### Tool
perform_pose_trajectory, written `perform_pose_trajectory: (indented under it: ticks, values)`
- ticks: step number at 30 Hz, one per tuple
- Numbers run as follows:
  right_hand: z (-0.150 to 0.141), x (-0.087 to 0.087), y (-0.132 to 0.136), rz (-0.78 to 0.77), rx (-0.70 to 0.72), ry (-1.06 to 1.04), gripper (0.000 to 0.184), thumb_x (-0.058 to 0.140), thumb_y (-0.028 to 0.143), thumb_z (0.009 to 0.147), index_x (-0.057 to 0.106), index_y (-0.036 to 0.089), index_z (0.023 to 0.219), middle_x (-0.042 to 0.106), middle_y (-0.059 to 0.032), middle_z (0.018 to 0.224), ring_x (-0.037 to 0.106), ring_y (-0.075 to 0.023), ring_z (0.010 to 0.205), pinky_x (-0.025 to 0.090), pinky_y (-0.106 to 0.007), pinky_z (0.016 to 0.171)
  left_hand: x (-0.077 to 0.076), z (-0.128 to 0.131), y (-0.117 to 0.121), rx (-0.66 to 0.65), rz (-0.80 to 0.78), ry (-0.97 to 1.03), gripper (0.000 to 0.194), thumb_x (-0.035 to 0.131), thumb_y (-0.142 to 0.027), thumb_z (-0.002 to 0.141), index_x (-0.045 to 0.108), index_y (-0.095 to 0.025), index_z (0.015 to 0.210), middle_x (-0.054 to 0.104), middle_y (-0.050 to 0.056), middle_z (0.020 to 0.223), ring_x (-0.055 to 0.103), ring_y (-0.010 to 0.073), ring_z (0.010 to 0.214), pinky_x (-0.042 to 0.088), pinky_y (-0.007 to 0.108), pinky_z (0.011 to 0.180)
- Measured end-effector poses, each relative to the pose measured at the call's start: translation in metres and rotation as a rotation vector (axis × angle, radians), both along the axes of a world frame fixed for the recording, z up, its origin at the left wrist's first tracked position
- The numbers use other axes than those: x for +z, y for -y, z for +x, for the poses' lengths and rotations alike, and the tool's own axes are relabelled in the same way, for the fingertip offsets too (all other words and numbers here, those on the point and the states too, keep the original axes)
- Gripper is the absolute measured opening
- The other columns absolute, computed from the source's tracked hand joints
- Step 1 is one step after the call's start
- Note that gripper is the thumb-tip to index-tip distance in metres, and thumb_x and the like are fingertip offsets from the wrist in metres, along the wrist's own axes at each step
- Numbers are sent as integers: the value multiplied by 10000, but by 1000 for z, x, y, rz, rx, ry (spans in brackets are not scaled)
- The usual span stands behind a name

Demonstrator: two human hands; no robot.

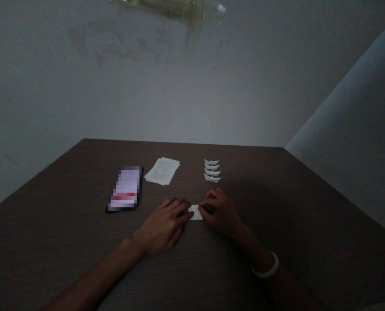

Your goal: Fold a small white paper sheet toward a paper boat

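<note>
A small white piece of paper [196,213] with faint print lies flat on the brown table between my hands. My left hand [166,222] lies palm down, fingers stretched out, its fingertips resting on the paper's left edge. At the right edge, the thumb and fingers of my right hand [223,211] close in a pinch on the paper. The fingers hide both ends of the sheet. Just beyond my right hand, several folded white paper boats [212,178] stand in a column.
A phone [125,188] with a lit, blurred screen lies at the left. Between it and the boats is a stack of printed paper sheets [163,171]. The wooden table [91,172] meets a grey wall [186,99] at its far edge. A pale bracelet [270,268] circles my right wrist.
</note>
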State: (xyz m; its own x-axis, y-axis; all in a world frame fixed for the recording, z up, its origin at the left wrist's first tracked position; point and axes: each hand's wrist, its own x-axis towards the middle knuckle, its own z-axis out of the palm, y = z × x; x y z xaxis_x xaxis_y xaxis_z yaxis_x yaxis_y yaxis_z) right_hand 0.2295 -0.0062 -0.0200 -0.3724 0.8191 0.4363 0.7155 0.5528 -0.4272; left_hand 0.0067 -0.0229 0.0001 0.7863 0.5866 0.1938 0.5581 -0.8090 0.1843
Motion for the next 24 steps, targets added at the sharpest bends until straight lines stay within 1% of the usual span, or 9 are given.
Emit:
perform_pose_trajectory:
  ticks: [2,5,10,15,20,24]
  values:
    - [2,2,2,20,92,73,45,670,187,795,702,219,794,584,-32,857,516,-178,835,419,-300,754,-1,0,0,0,16,24,387,453,-185,882,559,-188,1254,544,106,1310,480,289,1176,348,451,967]
    - [2,6,4,31,167,133,79,648,173,806,698,231,784,582,-28,847,506,-173,808,409,-304,753,-2,-1,-1,13,29,47,353,439,-203,906,572,-183,1232,562,99,1309,486,285,1178,351,449,963]
    - [-1,10,9,3,220,96,85,618,180,821,691,223,821,597,-35,881,515,-172,824,418,-303,760,-2,-3,-4,40,20,75,290,451,-255,938,600,-179,1175,600,87,1279,492,290,1183,359,451,949]
    - [-5,13,12,21,274,48,92,595,179,823,671,210,866,626,-37,897,527,-177,850,427,-305,778,-4,-10,-12,29,-54,134,230,450,-254,967,624,-207,1110,646,52,1210,515,249,1146,393,414,930]
    - [-12,12,20,42,370,162,124,559,158,833,655,230,861,677,-25,924,542,-189,857,423,-315,765,-10,-13,-17,30,-108,236,170,485,-216,944,654,-193,954,644,58,1201,507,236,1118,421,401,924]
    - [-13,9,24,58,397,253,163,543,127,827,654,239,871,706,-13,940,554,-189,864,416,-323,775,-14,-13,-18,46,-101,274,195,471,-201,946,666,-193,933,646,51,1175,508,231,1073,418,407,914]
